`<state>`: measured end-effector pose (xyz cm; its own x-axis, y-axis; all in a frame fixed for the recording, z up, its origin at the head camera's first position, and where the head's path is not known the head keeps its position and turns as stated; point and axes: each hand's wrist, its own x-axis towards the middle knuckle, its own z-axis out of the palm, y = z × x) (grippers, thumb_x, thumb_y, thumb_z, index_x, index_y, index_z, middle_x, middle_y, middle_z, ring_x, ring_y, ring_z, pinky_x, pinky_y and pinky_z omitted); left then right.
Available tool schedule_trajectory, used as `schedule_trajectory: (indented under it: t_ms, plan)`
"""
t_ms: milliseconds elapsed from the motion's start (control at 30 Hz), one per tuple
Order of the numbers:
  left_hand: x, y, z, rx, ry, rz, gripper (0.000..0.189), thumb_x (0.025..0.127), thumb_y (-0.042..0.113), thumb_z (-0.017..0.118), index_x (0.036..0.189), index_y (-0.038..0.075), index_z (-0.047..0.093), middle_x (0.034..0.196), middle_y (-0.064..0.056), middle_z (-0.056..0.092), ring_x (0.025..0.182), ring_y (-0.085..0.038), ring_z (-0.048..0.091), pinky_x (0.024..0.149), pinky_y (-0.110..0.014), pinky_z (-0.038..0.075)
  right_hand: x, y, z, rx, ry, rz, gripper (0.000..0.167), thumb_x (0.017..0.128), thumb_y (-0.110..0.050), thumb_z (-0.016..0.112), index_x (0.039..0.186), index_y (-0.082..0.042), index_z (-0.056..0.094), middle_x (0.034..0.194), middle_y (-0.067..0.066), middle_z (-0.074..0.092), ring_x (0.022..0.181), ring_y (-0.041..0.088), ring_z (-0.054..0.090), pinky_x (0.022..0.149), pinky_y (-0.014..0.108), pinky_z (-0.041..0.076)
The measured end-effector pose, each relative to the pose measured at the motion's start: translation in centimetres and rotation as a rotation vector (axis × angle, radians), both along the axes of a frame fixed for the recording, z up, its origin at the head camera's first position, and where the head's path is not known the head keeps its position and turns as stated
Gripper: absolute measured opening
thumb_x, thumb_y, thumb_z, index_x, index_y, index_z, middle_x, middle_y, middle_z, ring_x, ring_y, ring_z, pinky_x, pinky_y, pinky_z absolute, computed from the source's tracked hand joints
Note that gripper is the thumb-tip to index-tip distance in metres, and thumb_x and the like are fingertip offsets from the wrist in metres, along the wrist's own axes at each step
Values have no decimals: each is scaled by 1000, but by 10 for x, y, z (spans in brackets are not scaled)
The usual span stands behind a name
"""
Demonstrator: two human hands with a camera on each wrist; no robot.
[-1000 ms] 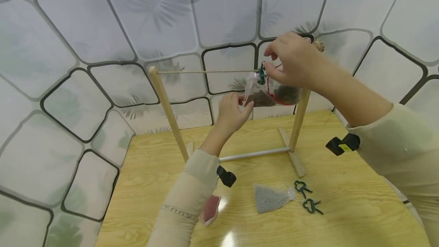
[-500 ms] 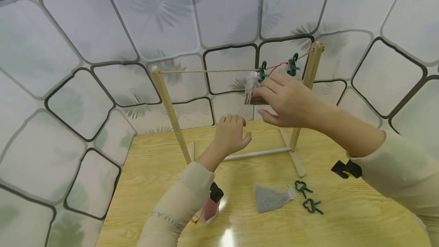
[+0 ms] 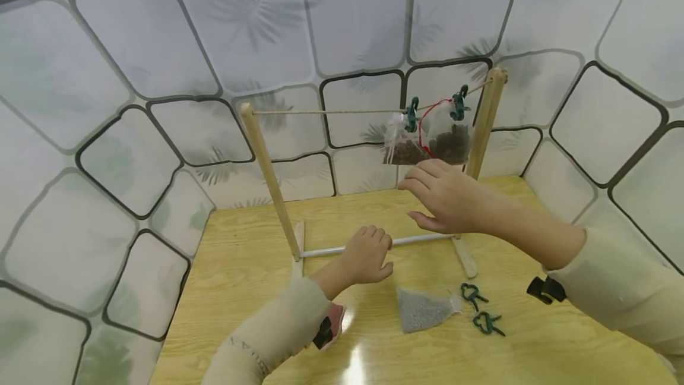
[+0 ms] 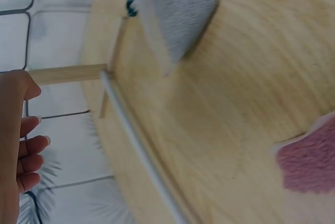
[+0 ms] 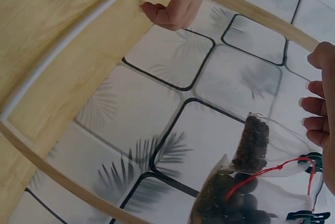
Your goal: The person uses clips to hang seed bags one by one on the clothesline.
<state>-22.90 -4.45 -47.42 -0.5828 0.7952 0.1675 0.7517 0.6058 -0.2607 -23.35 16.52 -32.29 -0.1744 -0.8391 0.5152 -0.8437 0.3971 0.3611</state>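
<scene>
One pink-filled bag [image 4: 311, 156] laid on counter [image 3: 214, 314], partly covered by left sleeve [image 3: 283, 325] in head view. Grey-filled mesh bag [image 3: 424, 312] laid beyond, two green clips [image 3: 489, 325] just beside its tied neck. Left hand [image 3: 366, 256] held over counter, fingers loosely bent, nothing gripped. Right hand [image 3: 445, 193] held higher, fingers relaxed, nothing gripped. Farther, brown-filled bag [image 3: 404, 152] and dark-filled bag [image 3: 451, 144] with red drawstring [image 3: 421, 132] clipped to cord [image 3: 331, 112] of wooden stand [image 3: 274, 189].
</scene>
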Motion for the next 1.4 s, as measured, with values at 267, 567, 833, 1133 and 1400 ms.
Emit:
schedule_trajectory:
  t_ms: [267, 567, 833, 1133, 1400]
  plan:
    - [20, 6, -24, -14, -60, -57, 33, 87, 46, 53, 103, 18, 60, 96, 5, 58, 89, -11, 54, 79, -24, 44, 8, 12, -40, 21, -59, 15, 51, 98, -37, 28, 101, 1, 61, 92, 12, 60, 86, 27, 58, 77, 43, 49]
    - [24, 22, -38, 54, -100, -68, 34, 86, 46, 56, 104, 17, 61, 97, 4, 60, 95, -12, 58, 86, -26, 45, 21, 29, -81, 17, -102, -22, 47, 98, -36, 29, 98, -1, 61, 90, 9, 60, 82, 24, 57, 76, 41, 50]
    - [20, 38, -46, -87, -255, -59, 40, 90, 42, 52, 119, 16, 60, 110, 3, 61, 102, -12, 55, 88, -25, 43, 33, 55, -121, -72, -136, -83, 48, 99, -36, 32, 95, 1, 62, 87, 9, 60, 79, 24, 57, 72, 39, 48]
    - [23, 68, -62, -142, -294, -92, 33, 92, 38, 47, 117, 19, 60, 109, 6, 60, 99, -9, 55, 86, -20, 41, 45, 98, -160, -194, -223, -219, 53, 99, -44, 32, 90, -1, 62, 82, 7, 60, 74, 22, 56, 64, 38, 46]
    - [28, 91, -79, -153, -276, -74, 47, 92, 53, 45, 123, 19, 57, 112, 6, 58, 99, -8, 52, 81, -20, 42, 55, 123, -183, -98, -326, -372, 58, 97, -51, 33, 86, -2, 63, 78, 6, 60, 73, 23, 57, 64, 39, 48]
